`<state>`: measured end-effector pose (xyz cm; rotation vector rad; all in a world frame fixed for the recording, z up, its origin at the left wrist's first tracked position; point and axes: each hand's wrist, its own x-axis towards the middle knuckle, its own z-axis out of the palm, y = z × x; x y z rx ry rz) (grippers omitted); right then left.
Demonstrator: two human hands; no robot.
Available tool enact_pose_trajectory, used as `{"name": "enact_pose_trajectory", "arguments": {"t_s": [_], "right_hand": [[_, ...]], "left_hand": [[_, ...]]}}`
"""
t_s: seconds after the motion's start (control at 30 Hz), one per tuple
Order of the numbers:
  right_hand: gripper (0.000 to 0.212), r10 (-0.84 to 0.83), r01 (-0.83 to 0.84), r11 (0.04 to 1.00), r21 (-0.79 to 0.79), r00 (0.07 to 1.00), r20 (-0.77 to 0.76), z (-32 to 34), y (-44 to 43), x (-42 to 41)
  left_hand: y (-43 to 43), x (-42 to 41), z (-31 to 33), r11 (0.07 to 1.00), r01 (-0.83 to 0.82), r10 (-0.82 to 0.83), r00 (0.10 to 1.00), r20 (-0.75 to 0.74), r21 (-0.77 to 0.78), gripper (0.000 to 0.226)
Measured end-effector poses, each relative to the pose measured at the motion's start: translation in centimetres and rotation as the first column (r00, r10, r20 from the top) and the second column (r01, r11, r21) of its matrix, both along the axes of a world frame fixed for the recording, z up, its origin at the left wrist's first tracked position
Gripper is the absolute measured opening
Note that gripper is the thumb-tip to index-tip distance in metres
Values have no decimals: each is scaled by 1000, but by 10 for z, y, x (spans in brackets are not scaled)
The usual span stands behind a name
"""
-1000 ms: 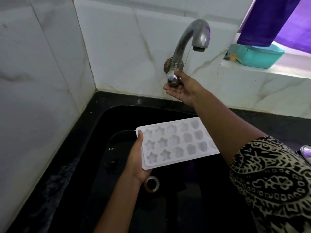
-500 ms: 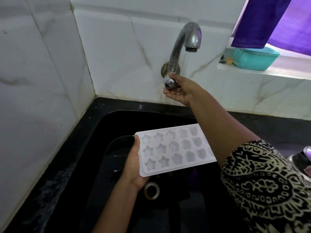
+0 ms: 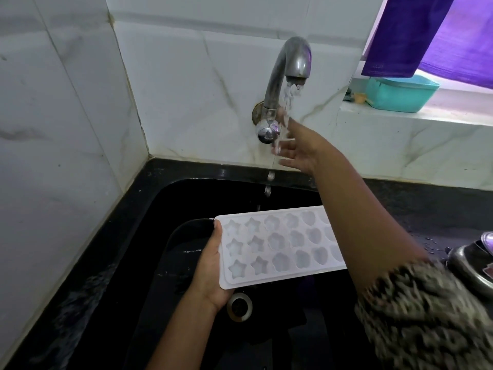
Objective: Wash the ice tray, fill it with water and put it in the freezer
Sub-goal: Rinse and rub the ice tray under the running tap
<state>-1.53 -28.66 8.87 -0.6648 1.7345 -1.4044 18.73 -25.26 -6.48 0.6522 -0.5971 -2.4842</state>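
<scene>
Two hands are seen over the black stone sink (image 3: 202, 180). The white plastic ice tray (image 3: 277, 247), moulded with star and flower shapes, is held level above the round metal drain (image 3: 239, 305). Its left short end is gripped by the left hand (image 3: 210, 271), thumb on the rim, fingers hidden beneath. The right hand (image 3: 301, 150) is held with fingers straight and spread, clasping nothing, just beside the round knob (image 3: 266, 132) of the curved grey metal tap (image 3: 282, 73). Water (image 3: 289, 94) is poured from the spout over those fingers, and drops are seen falling toward the tray's far edge. A teal plastic tub (image 3: 400, 94) is set on the white ledge (image 3: 400, 121) below a purple cloth (image 3: 426, 36).
</scene>
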Motion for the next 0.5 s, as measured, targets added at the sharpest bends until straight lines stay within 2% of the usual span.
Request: {"name": "enact_pose_trajectory", "arguments": {"t_s": [0.03,0.07,0.13,0.2,0.3,0.4,0.5], "right_hand": [[74,-85,82,996,-45,994,-69,-2,15,0],[68,-206,191,975,-111,968,-146,-8,34,3],[39,-451,357,875,-328,846,-284,-33,75,21],[14,-552,322,812,-487,695,-461,-67,106,45],[19,-461,190,882,-432,543,-702,-118,120,66],[24,-339,132,940,-314,471,-815,-145,120,79],[28,-224,87,975,-207,385,-895,-153,117,86]], "left_hand": [[0,0,0,1000,0,0,1000,0,1,70],[0,-1,0,1000,2,-2,1000,0,1,70],[1,-4,3,1000,15,-15,1000,15,-6,69],[1,-7,5,1000,16,-15,999,42,-21,71],[-2,-12,4,1000,-7,9,996,85,-21,81],[-3,-17,0,999,-32,35,993,117,-31,90],[-1,-20,1,999,-36,39,989,141,-27,87]]}}
